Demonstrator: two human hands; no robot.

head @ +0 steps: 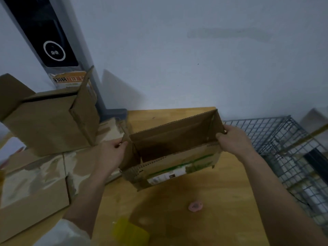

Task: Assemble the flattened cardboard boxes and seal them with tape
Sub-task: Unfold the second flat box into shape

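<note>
**Both hands grip the ends of an opened box over the table**

Much here is soft with blur. The fingertips of both hands are tucked behind cardboard, so how far they reach inside cannot be told. The left hand [111, 153], at centre left, has its fingers curled and pinching the left end flap of the cardboard box [174, 150]. The right hand [234, 139], at centre right, curls its fingers over the right end wall, thumb towards the near side. Neither hand is spread.

The box sits in the middle of the frame, opened into a rectangle, its hollow dark inside. Its near wall carries a white label and green marks, too blurred to read. Whether it rests on the wooden table [213, 219] or is held just above it is unclear.

At lower centre lie a small pink object [195, 206] and a yellow object [130, 232], both smeared beyond naming. At left, other boxes [51, 121] are stacked, the lower ones cut by the frame edge. A wire cage [284, 144] stands at right, partly cropped. A dark panel [44, 31] leans in the upper left.
</note>
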